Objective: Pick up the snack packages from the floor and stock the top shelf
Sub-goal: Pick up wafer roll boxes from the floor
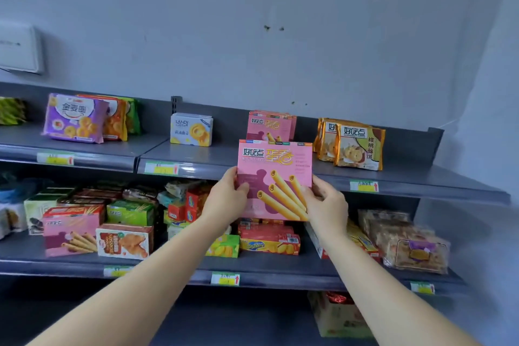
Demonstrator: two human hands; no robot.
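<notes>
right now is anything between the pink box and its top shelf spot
Nothing visible: left hand and right hand hold the pink cardboard wafer-roll box before bare grey metal top shelf ahead of matching pink boxes.

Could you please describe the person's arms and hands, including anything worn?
The left hand and right hand are bare: no gloves, rings, watch or bracelet show. The left forearm and right forearm are uncovered to the frame's bottom edge; no sleeve is in view.
</notes>
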